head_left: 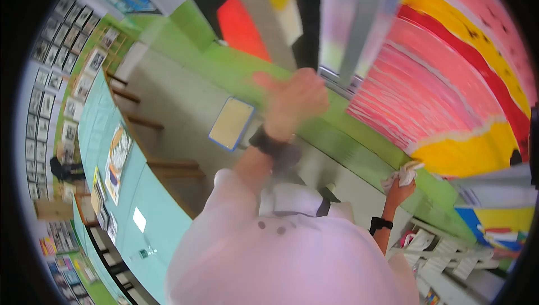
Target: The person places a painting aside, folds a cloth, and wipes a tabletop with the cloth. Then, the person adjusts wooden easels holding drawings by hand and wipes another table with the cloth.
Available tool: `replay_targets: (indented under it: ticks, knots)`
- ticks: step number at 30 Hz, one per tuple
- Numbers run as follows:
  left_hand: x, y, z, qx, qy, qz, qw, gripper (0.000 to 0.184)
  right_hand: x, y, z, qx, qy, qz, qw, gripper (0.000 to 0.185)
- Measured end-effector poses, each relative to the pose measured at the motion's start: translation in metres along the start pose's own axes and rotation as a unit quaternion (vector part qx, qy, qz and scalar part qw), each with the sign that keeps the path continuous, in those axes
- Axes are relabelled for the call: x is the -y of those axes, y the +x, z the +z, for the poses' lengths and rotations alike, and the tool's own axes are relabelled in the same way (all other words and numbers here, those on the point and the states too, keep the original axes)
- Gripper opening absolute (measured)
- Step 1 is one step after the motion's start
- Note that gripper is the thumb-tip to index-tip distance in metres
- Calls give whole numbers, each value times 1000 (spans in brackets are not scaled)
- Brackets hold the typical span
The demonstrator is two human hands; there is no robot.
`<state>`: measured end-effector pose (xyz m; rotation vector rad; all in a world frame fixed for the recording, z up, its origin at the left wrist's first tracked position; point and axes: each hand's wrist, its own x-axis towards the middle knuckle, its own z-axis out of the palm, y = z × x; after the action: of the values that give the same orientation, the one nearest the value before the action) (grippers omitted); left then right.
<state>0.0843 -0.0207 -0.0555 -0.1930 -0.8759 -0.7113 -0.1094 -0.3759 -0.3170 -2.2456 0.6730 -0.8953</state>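
Note:
My left hand [297,100] is raised in front of my chest, over the green ledge [331,136], with a dark band on its wrist. Motion blurs its fingers, and nothing can be made out in them. Lower and to the right, my right hand [401,190] grips a crumpled whitish cloth [409,171] beside the lower edge of a large pink, red and yellow painted panel [443,74]. A black band circles the right wrist.
A stool with a pale, blue-edged seat [232,123] stands on the floor. A long turquoise table [157,204] at left bears papers. White slatted shelving [449,254] is at lower right. Far left, a person in dark clothes [67,169] bends near the wall.

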Motion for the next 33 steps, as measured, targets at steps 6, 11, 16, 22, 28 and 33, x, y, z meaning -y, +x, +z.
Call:
replay_targets:
  ticks: [6, 11, 16, 22, 28, 33]
  knots:
    - [-87, -2, -9, 160, 11, -110, 981, 56, 22, -27, 50, 10, -86, 13, 996, 54]
    - [-159, -46, -40, 160, 8, -129, 979, 45, 115, -55, 114, 33, -60, 32, 997, 51]
    - [-194, -147, -4, -482, 319, -93, 811, 44, 219, -73, 183, 51, -79, 28, 995, 55]
    - [-227, -227, 16, -479, 385, -285, 735, 18, 287, -103, 260, 217, 44, -128, 967, 49]
    - [-194, -248, -26, -261, 455, -526, 669, 31, 315, -112, 320, 394, 101, -70, 911, 50]
    - [-150, -247, -76, -172, 599, -437, 648, 35, 291, -109, 293, 377, 130, -59, 915, 51]
